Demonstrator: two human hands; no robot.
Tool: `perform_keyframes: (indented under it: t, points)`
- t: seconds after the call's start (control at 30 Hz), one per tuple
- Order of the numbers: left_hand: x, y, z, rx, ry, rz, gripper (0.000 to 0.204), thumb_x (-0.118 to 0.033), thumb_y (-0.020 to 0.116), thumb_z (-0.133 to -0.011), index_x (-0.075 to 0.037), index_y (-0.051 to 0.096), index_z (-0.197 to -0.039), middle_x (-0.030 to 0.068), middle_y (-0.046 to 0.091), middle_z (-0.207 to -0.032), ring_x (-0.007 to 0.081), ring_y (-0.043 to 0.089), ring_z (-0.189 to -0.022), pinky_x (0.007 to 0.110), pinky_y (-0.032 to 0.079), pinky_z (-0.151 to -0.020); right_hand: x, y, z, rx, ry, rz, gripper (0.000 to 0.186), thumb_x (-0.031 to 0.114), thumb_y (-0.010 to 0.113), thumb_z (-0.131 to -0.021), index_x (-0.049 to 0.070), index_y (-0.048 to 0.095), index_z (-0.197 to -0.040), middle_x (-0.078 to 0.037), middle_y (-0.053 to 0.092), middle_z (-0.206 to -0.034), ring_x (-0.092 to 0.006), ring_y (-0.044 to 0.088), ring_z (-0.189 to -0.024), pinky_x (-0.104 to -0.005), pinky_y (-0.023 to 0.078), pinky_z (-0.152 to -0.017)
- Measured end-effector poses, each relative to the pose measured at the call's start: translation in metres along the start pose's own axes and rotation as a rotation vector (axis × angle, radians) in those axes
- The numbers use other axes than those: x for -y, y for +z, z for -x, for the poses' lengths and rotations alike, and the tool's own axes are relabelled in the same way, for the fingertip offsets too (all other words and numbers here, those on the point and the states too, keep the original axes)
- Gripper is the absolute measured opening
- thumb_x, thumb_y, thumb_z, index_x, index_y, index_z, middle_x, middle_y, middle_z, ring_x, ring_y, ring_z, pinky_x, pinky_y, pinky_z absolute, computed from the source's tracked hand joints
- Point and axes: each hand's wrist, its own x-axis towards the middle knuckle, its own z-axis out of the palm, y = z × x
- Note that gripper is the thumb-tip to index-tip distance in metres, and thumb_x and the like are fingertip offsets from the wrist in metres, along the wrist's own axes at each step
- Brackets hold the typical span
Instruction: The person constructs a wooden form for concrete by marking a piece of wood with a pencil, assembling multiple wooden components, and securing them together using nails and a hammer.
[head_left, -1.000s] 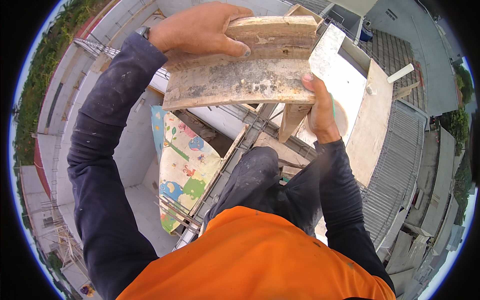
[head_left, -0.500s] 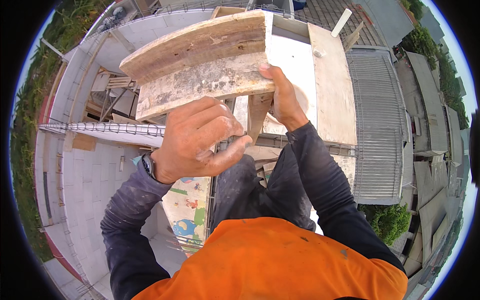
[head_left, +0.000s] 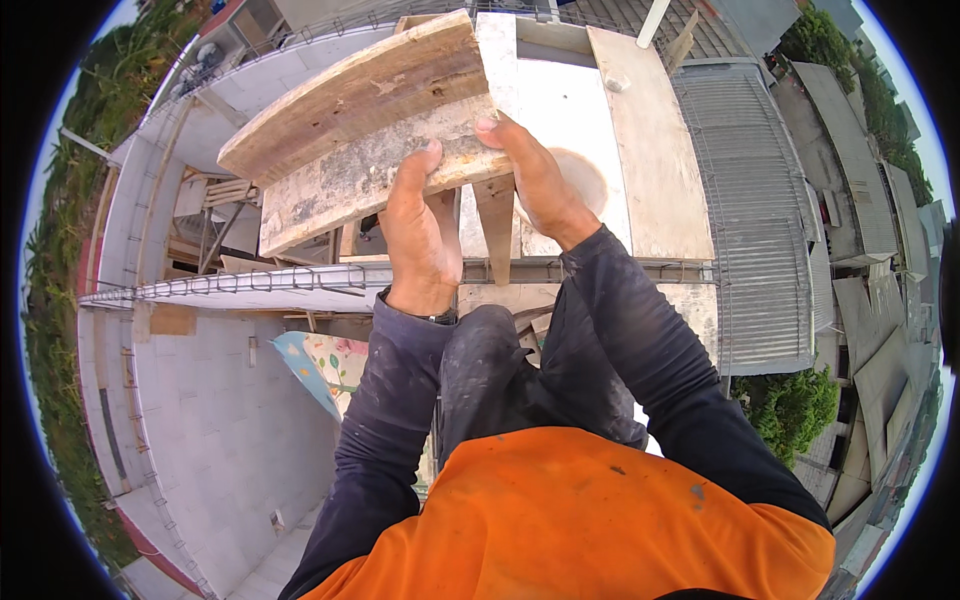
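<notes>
Left hand [head_left: 415,235] and right hand [head_left: 540,185] are both part-closed, gripping this grubby L-shaped timber piece [head_left: 345,180], thumbs on top.

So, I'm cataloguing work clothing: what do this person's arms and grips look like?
The left sleeve and right sleeve are long, dark navy and wrinkled, with pale dusty marks, emerging from a smudged orange top. The left grip and right grip are gloveless; a dark band shows at the left wrist.

the wooden board [head_left: 345,185] hides fingers of the left hand [head_left: 420,240].
</notes>
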Motion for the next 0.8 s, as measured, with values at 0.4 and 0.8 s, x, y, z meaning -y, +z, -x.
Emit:
perform_keyframes:
  t: [0.4, 0.8]
  points:
    - [-0.014, -0.005, -0.007, 0.067, 0.029, 0.083, 0.050, -0.026, 0.057, -0.100, -0.001, 0.047, -0.141, 0.0142, 0.060, -0.135, 0.0263, 0.059, -0.127, 0.046, 0.046, -0.109, -0.015, -0.004, 0.031, 0.160, -0.190, -0.046, 0.088, 0.053, 0.075, -0.089, -0.001, 0.040, -0.150, -0.020, 0.052, -0.142, -0.0303, 0.045, -0.141, -0.0414, 0.037, -0.117]
    - [-0.027, -0.006, -0.012, 0.159, 0.061, 0.141, 0.060, -0.030, 0.054, -0.100, -0.009, 0.038, -0.155, 0.0143, 0.055, -0.147, 0.0384, 0.052, -0.138, 0.056, 0.044, -0.115, -0.019, -0.010, 0.027, 0.020, -0.240, 0.314, 0.072, 0.033, 0.081, -0.088, 0.006, 0.047, -0.145, -0.015, 0.058, -0.137, -0.0283, 0.056, -0.131, -0.0471, 0.041, -0.116]
